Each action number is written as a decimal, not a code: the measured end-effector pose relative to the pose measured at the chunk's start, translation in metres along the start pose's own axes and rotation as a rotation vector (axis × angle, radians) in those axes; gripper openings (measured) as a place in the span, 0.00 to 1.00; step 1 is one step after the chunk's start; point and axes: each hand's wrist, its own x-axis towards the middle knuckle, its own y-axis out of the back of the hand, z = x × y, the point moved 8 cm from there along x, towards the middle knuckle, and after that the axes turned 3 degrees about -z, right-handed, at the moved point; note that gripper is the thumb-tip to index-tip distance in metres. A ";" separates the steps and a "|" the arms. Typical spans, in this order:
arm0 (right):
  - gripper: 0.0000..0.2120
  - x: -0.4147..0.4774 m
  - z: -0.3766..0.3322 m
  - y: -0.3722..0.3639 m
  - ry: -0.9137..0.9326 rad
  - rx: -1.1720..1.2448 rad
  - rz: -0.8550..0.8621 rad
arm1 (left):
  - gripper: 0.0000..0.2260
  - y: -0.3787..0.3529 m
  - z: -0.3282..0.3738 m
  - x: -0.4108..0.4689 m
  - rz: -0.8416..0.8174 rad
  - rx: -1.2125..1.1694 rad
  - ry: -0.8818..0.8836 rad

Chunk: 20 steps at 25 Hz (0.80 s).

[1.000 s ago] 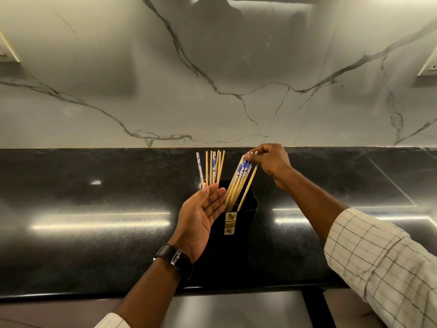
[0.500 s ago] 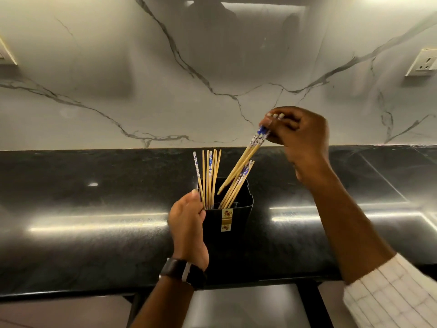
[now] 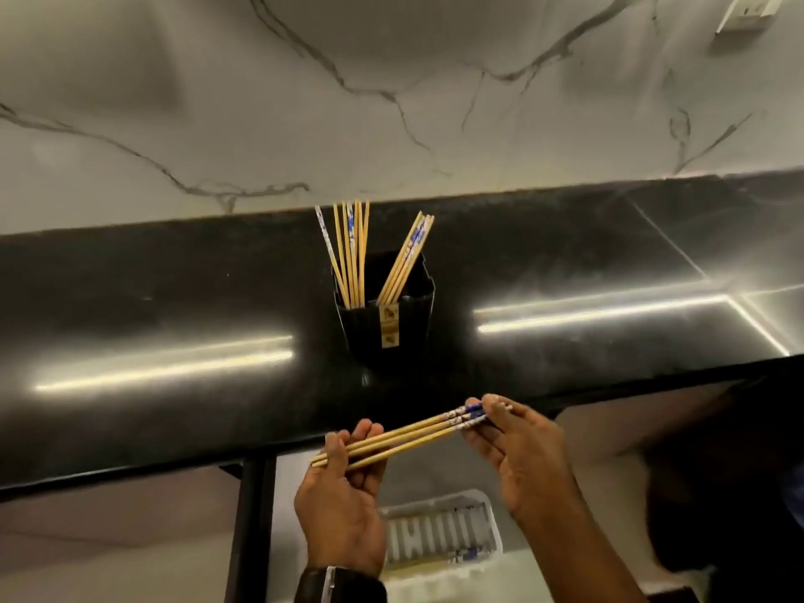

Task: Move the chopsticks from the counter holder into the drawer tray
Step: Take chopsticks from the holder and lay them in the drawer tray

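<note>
Both hands, left (image 3: 343, 485) and right (image 3: 517, 450), grip a chopstick bundle (image 3: 404, 435) horizontally above the drawer tray (image 3: 439, 533).

Both hands hold one small bundle of chopsticks (image 3: 409, 433) in front of the black worktop (image 3: 174, 298). The left hand (image 3: 343, 493) takes the plain tips, palm up, and the right hand (image 3: 517, 450) pinches the blue patterned ends. On the worktop stands a black holder (image 3: 387, 324) with two more groups of chopsticks inside. Below the hands lies a white tray (image 3: 439, 533), a little blurred.
</note>
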 end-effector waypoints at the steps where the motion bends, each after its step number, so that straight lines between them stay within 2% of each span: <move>1: 0.06 0.002 0.027 0.016 -0.092 0.015 0.038 | 0.14 0.023 -0.017 0.004 0.067 0.039 0.054; 3: 0.08 0.009 0.077 0.045 -0.260 0.011 0.110 | 0.11 0.064 -0.047 0.009 0.186 0.095 0.163; 5: 0.07 0.014 0.116 0.068 -0.389 -0.007 0.200 | 0.10 0.091 -0.067 0.010 0.261 0.104 0.298; 8: 0.07 0.021 0.158 0.090 -0.539 -0.018 0.273 | 0.18 0.114 -0.082 0.013 0.358 0.129 0.464; 9: 0.07 0.023 0.165 0.094 -0.564 -0.004 0.303 | 0.19 0.119 -0.084 0.015 0.383 0.152 0.495; 12: 0.14 0.028 0.169 0.095 -0.591 -0.017 0.351 | 0.20 0.126 -0.086 0.022 0.414 0.226 0.558; 17: 0.09 0.022 0.168 0.089 -0.649 -0.088 0.433 | 0.18 0.116 -0.083 0.021 0.460 0.150 0.584; 20: 0.12 0.020 0.167 0.090 -0.650 -0.079 0.468 | 0.20 0.106 -0.080 0.015 0.461 0.089 0.592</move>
